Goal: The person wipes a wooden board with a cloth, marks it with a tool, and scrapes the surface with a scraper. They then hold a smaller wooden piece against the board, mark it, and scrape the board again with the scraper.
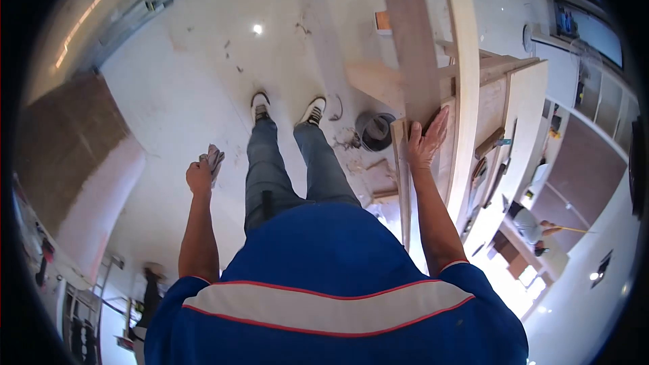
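My left hand [199, 176] hangs out to the left of my legs, closed around a crumpled grey cloth [215, 158]. On the right, my right hand [428, 140] is open, its fingers spread and the palm down against the woodwork. Its fingertips lie at the near end of a long brown board [412, 34], which stretches away from me. Just right of that hand runs a pale wooden plank [465, 81]. A narrow wooden strip [401, 162] stands on edge beside my right wrist.
A dark bucket [374, 131] stands on the floor by the bench, with scraps around it. Farther right, a pale board [524, 122] has tools near it. A large brown panel [81, 135] lies left. Metal lengths [145, 10] lie at upper left. Another person [527, 223] is at far right.
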The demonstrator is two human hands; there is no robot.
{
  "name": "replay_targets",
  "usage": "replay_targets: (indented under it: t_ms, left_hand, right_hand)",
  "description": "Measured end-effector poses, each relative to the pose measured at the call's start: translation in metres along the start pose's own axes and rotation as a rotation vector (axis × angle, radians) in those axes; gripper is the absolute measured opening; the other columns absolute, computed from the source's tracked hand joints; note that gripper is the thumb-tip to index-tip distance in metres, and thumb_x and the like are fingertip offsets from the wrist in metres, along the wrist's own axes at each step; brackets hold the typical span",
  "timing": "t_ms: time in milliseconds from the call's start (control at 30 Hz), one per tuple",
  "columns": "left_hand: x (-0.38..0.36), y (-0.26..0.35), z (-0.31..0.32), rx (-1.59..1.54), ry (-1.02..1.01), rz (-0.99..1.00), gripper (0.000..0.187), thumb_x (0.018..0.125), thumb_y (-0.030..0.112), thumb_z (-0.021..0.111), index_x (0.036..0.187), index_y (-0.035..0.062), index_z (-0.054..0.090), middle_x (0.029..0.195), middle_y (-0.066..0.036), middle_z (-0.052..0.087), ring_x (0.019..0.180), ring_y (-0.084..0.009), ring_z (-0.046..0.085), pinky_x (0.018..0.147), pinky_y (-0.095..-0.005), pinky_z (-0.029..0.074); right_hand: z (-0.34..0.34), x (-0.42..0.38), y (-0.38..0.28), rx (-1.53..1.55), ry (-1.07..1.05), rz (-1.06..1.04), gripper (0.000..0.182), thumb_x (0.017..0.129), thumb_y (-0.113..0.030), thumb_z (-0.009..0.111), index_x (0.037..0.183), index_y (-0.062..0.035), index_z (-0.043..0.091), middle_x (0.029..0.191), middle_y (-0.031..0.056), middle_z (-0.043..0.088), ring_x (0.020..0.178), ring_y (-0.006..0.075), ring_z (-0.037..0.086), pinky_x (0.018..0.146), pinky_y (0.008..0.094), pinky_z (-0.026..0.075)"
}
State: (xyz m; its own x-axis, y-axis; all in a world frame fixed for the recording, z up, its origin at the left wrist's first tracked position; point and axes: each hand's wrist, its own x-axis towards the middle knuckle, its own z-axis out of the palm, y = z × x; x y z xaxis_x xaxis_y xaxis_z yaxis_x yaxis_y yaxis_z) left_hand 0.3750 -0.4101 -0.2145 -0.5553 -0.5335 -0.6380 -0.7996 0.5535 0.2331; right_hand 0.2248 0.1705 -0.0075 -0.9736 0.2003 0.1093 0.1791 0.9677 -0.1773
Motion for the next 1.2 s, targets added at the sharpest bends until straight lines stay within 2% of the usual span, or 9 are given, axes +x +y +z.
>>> replay_targets:
  t_ms: [133, 267, 400, 600, 667, 833, 1000, 1100, 1200]
  left_hand:
    - [-0.008, 0.090, -0.035, -0.161, 0.131, 0.154, 0.039, 0.093, 0.033, 0.065, 0.083, -0.0038, 0.068, 0.073, -0.014, 0.069, 0.064, -0.0232, 0.063, 0.063, -0.0409, 0.050]
    - [-0.044, 0.172, -0.043, -0.349, -0.019, 0.221, 0.033, 0.095, 0.031, 0.069, 0.082, 0.0009, 0.066, 0.069, -0.006, 0.063, 0.059, -0.0129, 0.056, 0.054, -0.0317, 0.045]
    - [-0.108, 0.259, -0.049, -0.452, -0.174, 0.244, 0.038, 0.097, 0.033, 0.071, 0.079, -0.0006, 0.064, 0.067, -0.004, 0.062, 0.061, -0.0119, 0.053, 0.056, -0.0306, 0.044]
    - [-0.187, 0.350, -0.061, -0.423, -0.260, 0.369, 0.033, 0.097, 0.030, 0.070, 0.085, -0.0003, 0.064, 0.065, -0.003, 0.057, 0.049, -0.0100, 0.050, 0.042, -0.0287, 0.039]
    - [-0.213, 0.376, -0.069, -0.428, -0.277, 0.382, 0.030, 0.097, 0.028, 0.069, 0.086, -0.0001, 0.064, 0.065, -0.003, 0.057, 0.046, -0.0096, 0.048, 0.039, -0.0285, 0.037]
    - [-0.259, 0.429, -0.062, -0.374, -0.209, 0.782, 0.025, 0.098, 0.021, 0.067, 0.094, -0.0036, 0.066, 0.079, -0.005, 0.065, 0.068, -0.0119, 0.060, 0.059, -0.0311, 0.050]
    - [-0.279, 0.474, -0.020, -0.032, 0.205, 1.431, 0.020, 0.091, 0.017, 0.069, 0.103, 0.0014, 0.067, 0.093, -0.016, 0.070, 0.077, -0.0288, 0.068, 0.068, -0.0413, 0.056]
    - [-0.314, 0.496, 0.002, 0.227, 0.165, 1.528, 0.022, 0.086, 0.016, 0.069, 0.105, 0.0053, 0.067, 0.093, -0.019, 0.066, 0.079, -0.0357, 0.068, 0.067, -0.0449, 0.057]
    - [-0.317, 0.495, 0.038, 0.348, -0.001, 1.723, 0.017, 0.086, 0.017, 0.069, 0.100, 0.0087, 0.064, 0.091, -0.015, 0.062, 0.077, -0.0356, 0.067, 0.064, -0.0472, 0.056]
  right_hand:
    - [-0.001, 0.018, 0.001, 0.177, 0.130, 0.109, 0.062, 0.094, -0.029, 0.066, 0.143, 0.0039, 0.048, 0.133, 0.0267, 0.058, 0.122, 0.0445, 0.053, 0.104, 0.0528, 0.041]
    - [-0.006, 0.039, 0.017, 0.266, 0.127, 0.183, 0.034, 0.090, -0.025, 0.070, 0.113, -0.0001, 0.067, 0.111, 0.0216, 0.067, 0.106, 0.0423, 0.060, 0.093, 0.0506, 0.048]
    - [-0.023, 0.079, 0.045, 0.385, -0.386, 0.384, 0.033, 0.086, -0.035, 0.073, 0.099, -0.0049, 0.073, 0.103, 0.0166, 0.069, 0.102, 0.0389, 0.063, 0.089, 0.0504, 0.050]
    - [0.034, 0.114, 0.095, 0.119, -0.517, -0.401, 0.041, 0.084, -0.043, 0.071, 0.090, -0.0021, 0.073, 0.094, 0.0193, 0.072, 0.090, 0.0391, 0.068, 0.083, 0.0481, 0.055]
    - [0.043, 0.117, 0.084, 0.165, -0.602, -0.127, 0.040, 0.085, -0.042, 0.071, 0.090, -0.0030, 0.074, 0.096, 0.0187, 0.072, 0.096, 0.0391, 0.069, 0.086, 0.0486, 0.055]
    - [0.036, 0.107, 0.057, 0.253, -0.555, 0.330, 0.038, 0.086, -0.038, 0.072, 0.106, -0.0058, 0.074, 0.107, 0.0192, 0.071, 0.107, 0.0388, 0.068, 0.090, 0.0511, 0.055]
    - [-0.065, 0.058, 0.025, 0.433, -0.221, 0.369, 0.048, 0.087, -0.027, 0.070, 0.129, -0.0044, 0.063, 0.137, 0.0193, 0.059, 0.128, 0.0383, 0.055, 0.109, 0.0491, 0.042]
    - [-0.060, 0.008, 0.022, 0.395, -0.008, 0.295, 0.062, 0.088, -0.031, 0.071, 0.141, -0.0050, 0.053, 0.143, 0.0180, 0.050, 0.128, 0.0395, 0.048, 0.111, 0.0556, 0.035]
    - [-0.035, -0.032, 0.030, 0.221, 0.001, 0.375, 0.063, 0.089, -0.032, 0.070, 0.141, -0.0019, 0.051, 0.147, 0.0194, 0.045, 0.136, 0.0401, 0.042, 0.114, 0.0585, 0.030]
